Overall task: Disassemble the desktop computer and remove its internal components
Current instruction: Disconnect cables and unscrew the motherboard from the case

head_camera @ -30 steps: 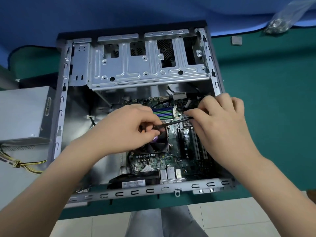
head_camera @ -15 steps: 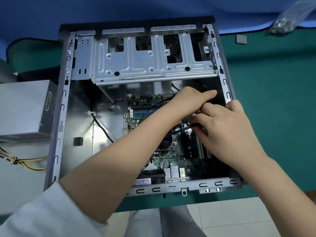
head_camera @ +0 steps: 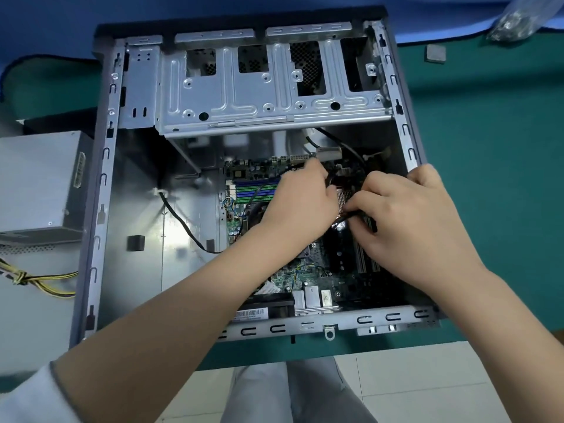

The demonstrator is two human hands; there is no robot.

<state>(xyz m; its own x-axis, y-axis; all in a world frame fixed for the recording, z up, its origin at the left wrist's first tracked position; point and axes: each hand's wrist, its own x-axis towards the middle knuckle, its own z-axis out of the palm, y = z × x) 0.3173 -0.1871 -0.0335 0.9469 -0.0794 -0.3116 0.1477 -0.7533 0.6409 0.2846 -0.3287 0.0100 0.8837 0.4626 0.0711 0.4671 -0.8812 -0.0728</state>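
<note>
Here I see the case (head_camera: 103,190) lying on its side on the green worktop (head_camera: 488,178), its open face up toward me. It is a grey steel shell with slotted rims all round. A silver drive cage (head_camera: 244,96) with stamped ribs and screw holes spans the far end, and the motherboard (head_camera: 308,276) sits in the right half of the floor, dark green, with blue and green memory slots (head_camera: 253,190) and silver ports by the near rim.

My left hand (head_camera: 302,203) reaches over the board, fingers curled down at its far edge among the cables; I cannot tell what it grips, if anything. My right hand (head_camera: 412,215) is just beside it, thumb and fingers pinching a black cable (head_camera: 345,219) that runs across the board. Its knuckles lie close to the right wall of the case.

The left half of the floor is bare metal, crossed only by one thin black wire (head_camera: 183,222) and a small black block (head_camera: 135,242). The cage overhangs the far end, so the board's upper edge sits in shadow under it.

To the left of the case, touching or nearly so, stands the grey power supply (head_camera: 39,184) with yellow and black leads (head_camera: 45,280) trailing from it. A bag (head_camera: 518,19) of small parts and a small grey square (head_camera: 435,52) lie well apart at the far right.
</note>
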